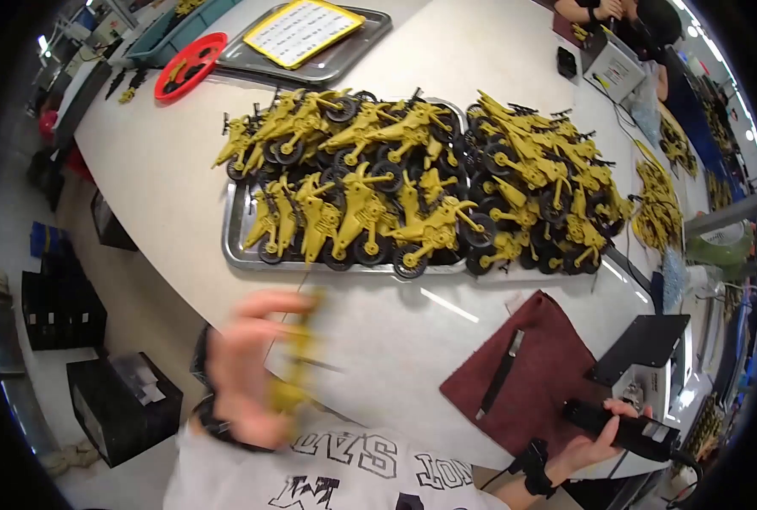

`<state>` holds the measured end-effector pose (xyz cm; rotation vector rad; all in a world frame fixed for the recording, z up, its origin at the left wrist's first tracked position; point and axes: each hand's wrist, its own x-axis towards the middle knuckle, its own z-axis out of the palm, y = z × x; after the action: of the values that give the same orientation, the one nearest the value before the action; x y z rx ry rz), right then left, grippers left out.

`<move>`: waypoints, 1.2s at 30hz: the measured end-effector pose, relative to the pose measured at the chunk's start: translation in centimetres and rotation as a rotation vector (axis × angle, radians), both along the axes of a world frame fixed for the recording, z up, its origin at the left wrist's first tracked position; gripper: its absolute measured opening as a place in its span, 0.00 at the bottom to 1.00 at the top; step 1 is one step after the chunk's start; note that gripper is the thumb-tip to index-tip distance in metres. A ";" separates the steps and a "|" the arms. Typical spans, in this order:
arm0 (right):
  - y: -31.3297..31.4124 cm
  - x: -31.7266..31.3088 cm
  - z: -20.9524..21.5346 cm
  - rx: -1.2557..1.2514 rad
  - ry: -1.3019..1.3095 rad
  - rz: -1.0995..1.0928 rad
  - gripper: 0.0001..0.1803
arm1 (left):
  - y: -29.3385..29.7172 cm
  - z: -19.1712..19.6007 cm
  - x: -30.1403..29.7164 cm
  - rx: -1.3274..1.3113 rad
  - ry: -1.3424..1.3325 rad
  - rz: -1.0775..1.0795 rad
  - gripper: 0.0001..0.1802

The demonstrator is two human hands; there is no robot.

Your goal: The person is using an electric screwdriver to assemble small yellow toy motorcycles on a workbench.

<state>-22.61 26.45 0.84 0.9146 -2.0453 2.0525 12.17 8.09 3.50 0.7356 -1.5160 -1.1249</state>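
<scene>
My left hand (pixel 255 365) is raised near the table's front edge, smeared by motion, with its fingers closed around a yellow plastic toy motorcycle part (pixel 293 365). That part is too blurred for its details to show. At the lower right, my right hand (pixel 591 449) grips a black corded electric screwdriver (pixel 625 427), which lies over the edge of a maroon cloth (pixel 532 382). On this cloth rests a slim black pen-like tool (pixel 502 374). Beyond my hands, yellow toy motorcycles (pixel 361 208) with black wheels are heaped on a metal tray (pixel 234 234).
A second heap of toy motorcycles (pixel 549 170) stands to the right. Far left are a red dish (pixel 200 51) of small parts and a tray (pixel 370 38) with a yellow-framed sheet (pixel 302 32). A black crate (pixel 123 408) sits on the floor. Another person (pixel 583 10) works at the far right.
</scene>
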 end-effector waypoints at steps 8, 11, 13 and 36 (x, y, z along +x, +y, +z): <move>-1.5 -0.6 -0.2 -0.009 -0.053 0.006 0.36 | 11.3 -12.4 22.8 0.330 -0.286 0.809 0.34; -1.9 0.5 0.0 0.022 -0.009 0.089 0.36 | 3.8 -8.3 19.0 0.055 -0.205 0.934 0.27; -1.5 0.8 -0.5 0.006 -0.031 0.103 0.34 | -2.8 -3.0 14.7 -0.185 -0.494 0.875 0.25; -1.9 1.1 0.7 -0.017 -0.037 0.006 0.31 | -23.2 -5.9 12.8 0.212 -0.688 0.546 0.15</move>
<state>-21.50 24.52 1.55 0.8876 -2.0422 2.1015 24.98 -15.11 -2.44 1.6914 -1.5930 -0.6373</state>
